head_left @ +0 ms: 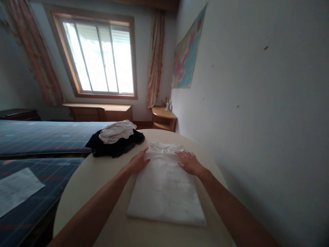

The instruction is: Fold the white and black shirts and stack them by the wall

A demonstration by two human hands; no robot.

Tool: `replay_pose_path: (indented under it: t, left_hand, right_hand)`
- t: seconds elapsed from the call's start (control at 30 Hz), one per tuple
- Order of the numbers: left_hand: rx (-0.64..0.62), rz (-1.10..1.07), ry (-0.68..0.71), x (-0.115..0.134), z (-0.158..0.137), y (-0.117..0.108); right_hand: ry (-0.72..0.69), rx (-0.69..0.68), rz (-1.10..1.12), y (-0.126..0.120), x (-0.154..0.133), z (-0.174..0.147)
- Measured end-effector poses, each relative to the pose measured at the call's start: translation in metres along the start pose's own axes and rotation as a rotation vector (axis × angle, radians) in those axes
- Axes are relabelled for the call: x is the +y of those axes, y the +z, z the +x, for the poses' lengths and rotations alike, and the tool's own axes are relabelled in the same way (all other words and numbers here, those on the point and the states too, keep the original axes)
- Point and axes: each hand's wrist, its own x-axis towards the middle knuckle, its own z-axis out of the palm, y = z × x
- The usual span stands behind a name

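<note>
1. The shirt [167, 192] lies folded between my fingers, running toward me.
2. Likely light, soft, floppy: best lifted from beneath both side edges.
3. My left fingers [143, 153] and right fingers [183, 155] touch those edges, thumbs parted; whether they pinch cloth, I cannot tell.
4. Its underside is hidden.
5. Beyond my left fingers, the bench [82, 178] bears clothes [118, 132], too crumpled to separate.

The round table [87, 192] is cream. On it lie a white folded shirt [166, 192], a black garment [109, 146] and an off-white garment [117, 132]; left of it, mattresses [59, 171] show blue plaid with reddish lines.
</note>
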Motion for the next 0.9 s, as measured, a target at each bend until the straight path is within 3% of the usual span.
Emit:
replay_pose_path:
  t: [0.13,0.23,0.33,0.43,0.6,0.77,0.9]
  left_hand:
    - [0.044,0.077,0.02,0.0,-0.024,0.014]
    - [0.07,0.113,0.157,0.014,-0.043,0.007]
    - [-0.078,0.066,0.351,0.031,-0.063,0.0]
    - [-0.241,0.07,0.462,0.046,-0.084,-0.003]
    - [-0.336,0.111,0.478,0.069,-0.111,-0.016]
    - [-0.489,0.028,0.522,0.1,-0.125,-0.041]
    - [-0.518,0.008,0.522,0.105,-0.121,-0.038]
  right_hand:
    - [-0.021,0.043,0.019,0.026,-0.001,-0.012]
    - [-0.194,0.053,0.147,0.023,-0.011,-0.029]
    - [-0.404,-0.039,0.327,0.015,-0.025,-0.05]
    - [-0.455,-0.086,0.404,0.012,-0.035,-0.069]
    - [-0.453,-0.152,0.455,0.008,-0.036,-0.089]
    - [-0.538,-0.35,0.568,-0.002,-0.045,-0.107]
    - [-0.558,-0.489,0.653,-0.003,-0.054,-0.113]
